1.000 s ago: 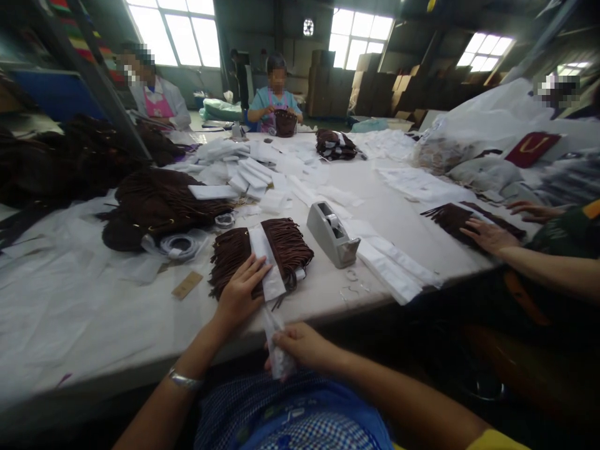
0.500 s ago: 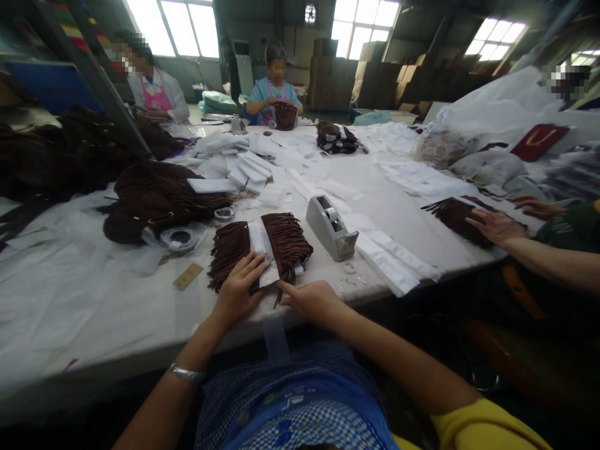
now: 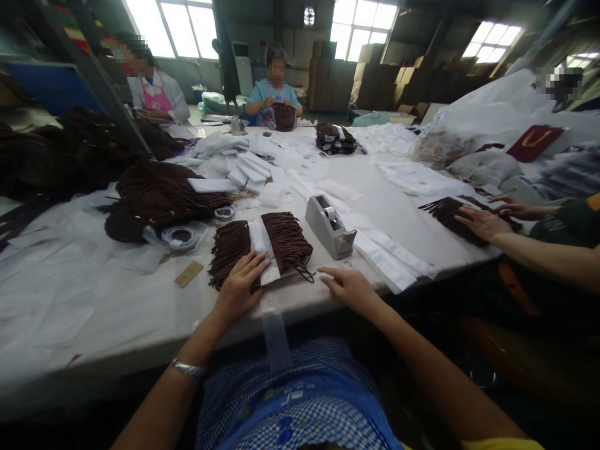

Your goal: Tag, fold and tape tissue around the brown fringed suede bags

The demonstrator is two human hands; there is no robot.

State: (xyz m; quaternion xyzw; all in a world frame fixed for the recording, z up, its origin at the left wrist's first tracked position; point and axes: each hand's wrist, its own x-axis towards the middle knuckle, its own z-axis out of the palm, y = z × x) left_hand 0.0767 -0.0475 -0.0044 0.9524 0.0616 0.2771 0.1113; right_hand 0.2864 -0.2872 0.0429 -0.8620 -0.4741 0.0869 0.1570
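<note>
- Judging by the layout, probably midway through banding the brown fringed bag (image 3: 290,240), lying flat on the counter (image 3: 375,194) close to the near edge, with a white band (image 3: 259,234) across its top; impossible to tell whether closed underneath.
- Pressing on the bag's near-left part and the band with the left hand (image 3: 241,278): wide, flat grip, apparently steadying rather than clasping.
- Reaching over the counter just right of the bag with the right hand (image 3: 349,287): loosely parted grip, without anything visible in it, near the loose cords (image 3: 305,273) but apart from them.
- Likely to call next for a steady left-hand press, then for fastening the band, perhaps with the clear strip (image 3: 277,337) hanging at the near edge or from the tape dispenser (image 3: 330,228).
- Little room toward the body; safer to work sideways than to drag the bag nearer.
- Hemmed in on the right by the dispenser and, beyond it, white strips (image 3: 389,259).
- Freer to the left, past the tan tag (image 3: 188,274); blocked farther back by a brown pile (image 3: 173,194).
</note>
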